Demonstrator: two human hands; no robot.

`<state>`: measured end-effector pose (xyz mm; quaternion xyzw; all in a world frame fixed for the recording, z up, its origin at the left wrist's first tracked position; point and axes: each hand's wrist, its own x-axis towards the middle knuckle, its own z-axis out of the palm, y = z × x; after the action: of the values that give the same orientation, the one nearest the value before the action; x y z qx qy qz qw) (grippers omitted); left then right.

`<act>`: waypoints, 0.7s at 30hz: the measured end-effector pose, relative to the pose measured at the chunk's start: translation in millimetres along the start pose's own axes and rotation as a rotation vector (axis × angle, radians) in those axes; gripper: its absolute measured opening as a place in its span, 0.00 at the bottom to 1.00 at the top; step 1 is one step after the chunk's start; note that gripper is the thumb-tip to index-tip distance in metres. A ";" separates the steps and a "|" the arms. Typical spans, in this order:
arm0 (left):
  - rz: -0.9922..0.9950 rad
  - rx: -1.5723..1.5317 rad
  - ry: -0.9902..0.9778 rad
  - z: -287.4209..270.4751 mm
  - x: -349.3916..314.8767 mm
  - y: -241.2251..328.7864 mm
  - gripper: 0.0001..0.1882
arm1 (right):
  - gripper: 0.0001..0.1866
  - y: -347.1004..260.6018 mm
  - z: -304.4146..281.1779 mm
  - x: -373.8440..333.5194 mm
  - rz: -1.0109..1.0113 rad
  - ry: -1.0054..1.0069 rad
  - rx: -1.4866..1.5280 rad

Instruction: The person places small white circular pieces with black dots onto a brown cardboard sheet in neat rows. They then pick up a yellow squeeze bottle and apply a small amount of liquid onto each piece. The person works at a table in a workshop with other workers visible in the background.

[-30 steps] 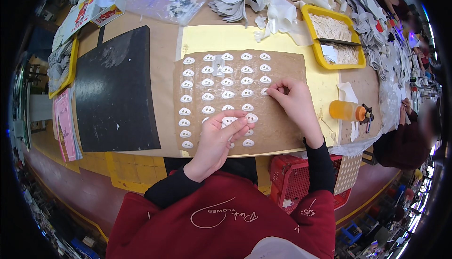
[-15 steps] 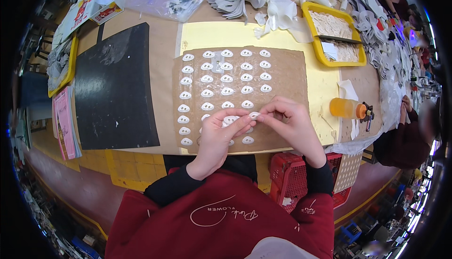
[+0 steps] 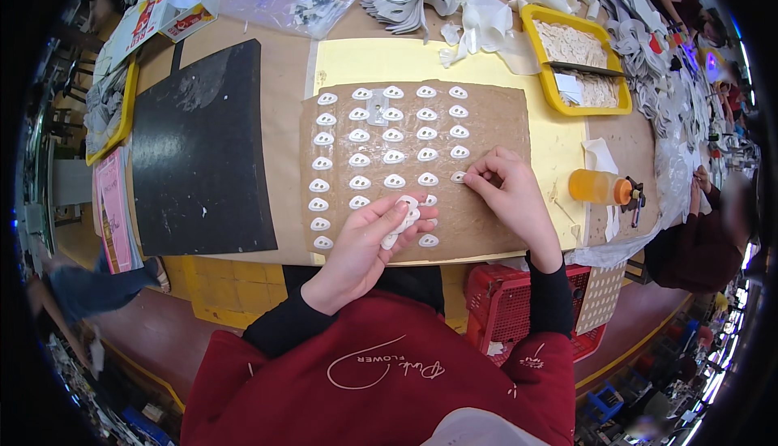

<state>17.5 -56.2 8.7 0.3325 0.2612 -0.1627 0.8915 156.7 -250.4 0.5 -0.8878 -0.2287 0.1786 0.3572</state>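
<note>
A brown board (image 3: 486,219) lies before me, with small white two-holed pieces (image 3: 394,156) set out on it in columns. They are rounded triangles, like little snouts. My right hand (image 3: 509,190) pinches one white piece (image 3: 459,177) at the board's surface, just below the last piece of the rightmost column. Lower down, over the middle columns, my left hand (image 3: 365,235) is closed round a small stack of white pieces (image 3: 403,220). That hand hides some of the pieces under it.
To the left lies a black board (image 3: 198,154). A yellow tray (image 3: 626,97) of pale cut pieces stands at the far right, with an orange-filled bottle (image 3: 596,186) nearer. Grey-white cutouts (image 3: 397,0) are heaped at the back. Below the table edge is a red crate (image 3: 494,308).
My hands have parted. The right one has carried a piece up and right to the rightmost column; the left has drawn slightly back with its stack. A person's leg has appeared at far left.
</note>
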 end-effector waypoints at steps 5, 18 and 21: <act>0.033 0.037 0.015 -4.6 4.6 -10.3 0.15 | 0.08 -1.6 1.3 -1.5 0.012 0.015 0.005; 0.074 0.120 -0.055 -6.9 8.4 -17.5 0.10 | 0.08 -25.8 -0.9 -18.3 -0.103 0.034 0.040; 0.046 0.115 -0.103 -5.6 9.0 -19.3 0.11 | 0.04 -37.6 -4.2 -32.1 -0.163 -0.130 0.383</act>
<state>13.8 -67.4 -9.9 0.3803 0.1975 -0.1735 0.8867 121.6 -245.8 35.2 -0.7690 -0.2844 0.2461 0.5169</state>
